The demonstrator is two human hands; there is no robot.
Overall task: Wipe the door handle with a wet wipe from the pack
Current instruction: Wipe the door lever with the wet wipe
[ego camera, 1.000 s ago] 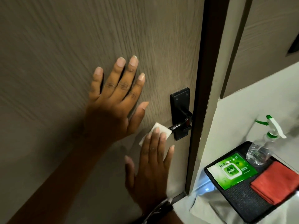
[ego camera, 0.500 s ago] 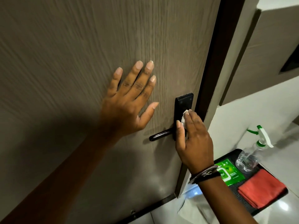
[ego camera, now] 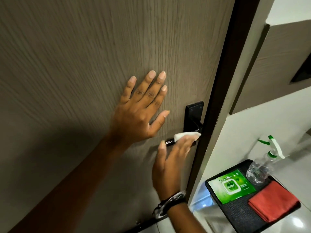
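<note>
A black lever door handle (ego camera: 169, 142) on a black backplate (ego camera: 193, 116) sits at the right edge of a brown wood-grain door (ego camera: 101, 47). My right hand (ego camera: 171, 163) presses a white wet wipe (ego camera: 185, 135) onto the lever from below, fingers covering most of the lever. My left hand (ego camera: 141, 111) lies flat on the door, fingers spread, just left of the backplate. The green wet wipe pack (ego camera: 233, 186) lies on a black tray (ego camera: 239, 214) at lower right.
On the tray also stand a clear spray bottle (ego camera: 262, 167) with a green and white trigger and a folded red cloth (ego camera: 273, 200). The dark door frame (ego camera: 223, 81) and a white wall run right of the handle.
My right hand has dropped from the backplate to the lever and slid the wipe along it. My left hand has stayed flat on the door.
</note>
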